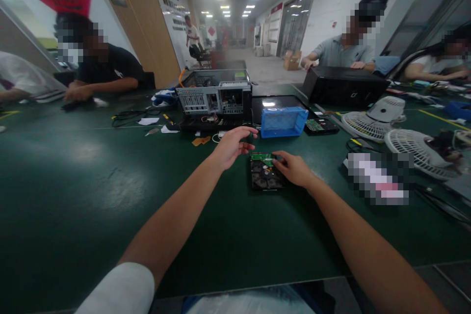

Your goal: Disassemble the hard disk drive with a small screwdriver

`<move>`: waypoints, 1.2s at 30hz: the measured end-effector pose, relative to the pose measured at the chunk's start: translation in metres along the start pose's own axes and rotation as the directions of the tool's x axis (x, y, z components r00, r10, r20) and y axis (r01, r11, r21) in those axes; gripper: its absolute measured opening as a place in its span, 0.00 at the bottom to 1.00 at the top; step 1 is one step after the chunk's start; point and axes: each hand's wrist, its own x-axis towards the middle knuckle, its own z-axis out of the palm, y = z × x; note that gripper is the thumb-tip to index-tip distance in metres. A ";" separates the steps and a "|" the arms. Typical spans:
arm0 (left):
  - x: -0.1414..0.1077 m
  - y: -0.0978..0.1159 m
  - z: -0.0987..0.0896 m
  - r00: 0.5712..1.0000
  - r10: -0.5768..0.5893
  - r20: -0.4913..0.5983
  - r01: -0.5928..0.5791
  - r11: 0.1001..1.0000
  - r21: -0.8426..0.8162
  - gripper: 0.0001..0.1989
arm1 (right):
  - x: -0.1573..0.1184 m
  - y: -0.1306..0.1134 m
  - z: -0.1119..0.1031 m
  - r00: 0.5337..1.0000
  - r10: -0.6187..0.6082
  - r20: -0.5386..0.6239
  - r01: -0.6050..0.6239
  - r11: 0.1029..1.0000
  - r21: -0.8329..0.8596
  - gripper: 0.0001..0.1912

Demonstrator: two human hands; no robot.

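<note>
A hard drive (268,176) lies on the green table with its underside up, a green circuit board showing along its far end. My right hand (292,168) is at the drive's right edge, fingertips over the board's corner; whether it grips anything there is hidden. Just above and left of the drive, my left hand (235,146) hovers with its fingers apart and nothing in them. Beyond my hands a blue plastic bin (284,123) stands on its side, its open face toward me.
An opened computer case (213,95) stands behind at centre-left. Right of the bin lies another drive (321,126). White fan parts (368,122) sit on the right. Across the table, a person holds a black case (346,87); another person (106,68) works at left.
</note>
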 end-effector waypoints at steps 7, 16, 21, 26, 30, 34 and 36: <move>-0.002 0.002 0.000 0.997 -0.006 0.073 0.004 1.000 0.023 0.11 | 0.000 0.001 0.001 1.000 0.005 -0.002 -0.005 1.000 -0.002 0.22; -0.003 -0.001 0.005 0.996 0.069 0.053 -0.073 0.994 0.083 0.12 | 0.000 0.000 0.000 1.000 0.008 -0.009 -0.008 1.000 0.000 0.21; -0.003 -0.005 0.005 0.993 0.110 0.039 -0.116 0.974 0.195 0.15 | -0.001 -0.002 -0.001 1.000 0.011 0.005 -0.011 1.000 0.012 0.21; -0.004 -0.008 0.004 0.979 0.200 0.025 -0.195 0.906 0.375 0.13 | -0.001 -0.001 0.000 1.000 0.009 0.004 -0.009 1.000 0.030 0.21; -0.004 -0.009 0.005 0.973 0.229 0.034 -0.223 0.890 0.397 0.12 | -0.001 -0.001 0.000 1.000 0.015 0.002 -0.015 0.999 0.037 0.21; -0.003 -0.007 0.004 0.974 0.226 0.024 -0.217 0.896 0.388 0.12 | -0.001 -0.002 -0.001 1.000 0.016 -0.006 -0.016 0.999 0.042 0.21; -0.003 -0.005 0.002 0.975 0.222 0.009 -0.210 0.903 0.375 0.12 | -0.002 -0.002 -0.002 1.000 0.016 -0.008 -0.015 0.999 0.038 0.21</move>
